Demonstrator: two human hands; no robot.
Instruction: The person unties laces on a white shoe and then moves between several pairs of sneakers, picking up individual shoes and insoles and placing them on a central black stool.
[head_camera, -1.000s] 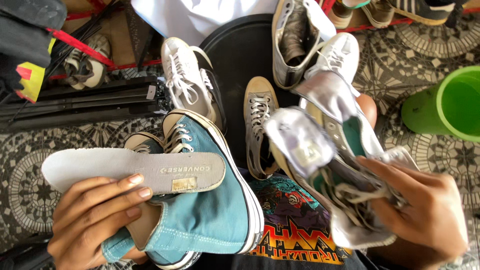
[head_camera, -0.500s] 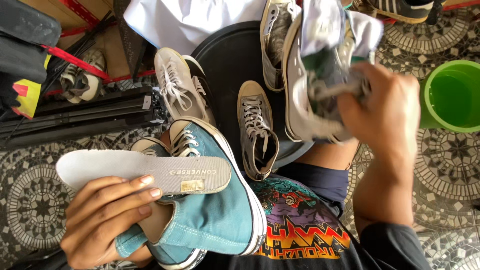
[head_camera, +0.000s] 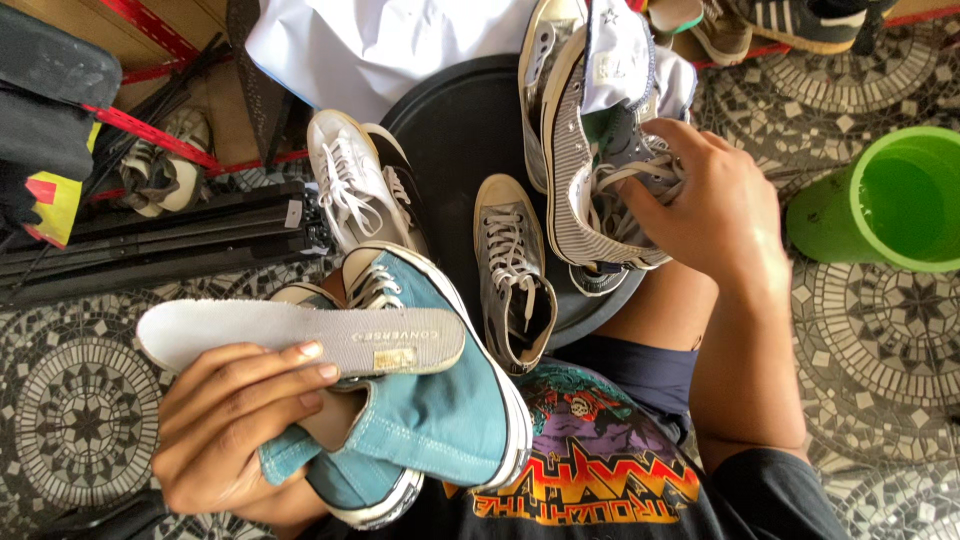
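Patterned mosaic tiles (head_camera: 880, 330) in black and white covered the floor, and on them sat a round black tray (head_camera: 450, 130) crowded with footwear. A white cloth (head_camera: 380, 40) lay beyond the tray, a green bucket (head_camera: 900, 200) stood to the right, and black folded stands (head_camera: 150, 245) lay to the left.

On the tray a white sneaker (head_camera: 350, 185) rested at the left edge and a grey sneaker (head_camera: 512, 270) lay near the middle, laces loose. The right hand (head_camera: 715, 215) reached over the tray's far side, its fingers curled around the laces and collar of a striped high-top shoe (head_camera: 580, 170), gripping it where it touched the tray among other shoes.

Closer in, the left hand (head_camera: 235, 425) was closed around two things at once: a blue high-top shoe (head_camera: 430, 400), held at the heel and collar over the lap, and a grey insole (head_camera: 300, 335), pinned flat across the shoe's opening by the fingers.

Judged from how things lay, the insole was already out of the blue shoe, which remained in hand. The striped shoe looked only just set down or grasped, and its insole could not be seen. The white and grey sneakers appeared untouched, so most of the pile seemed left to handle.
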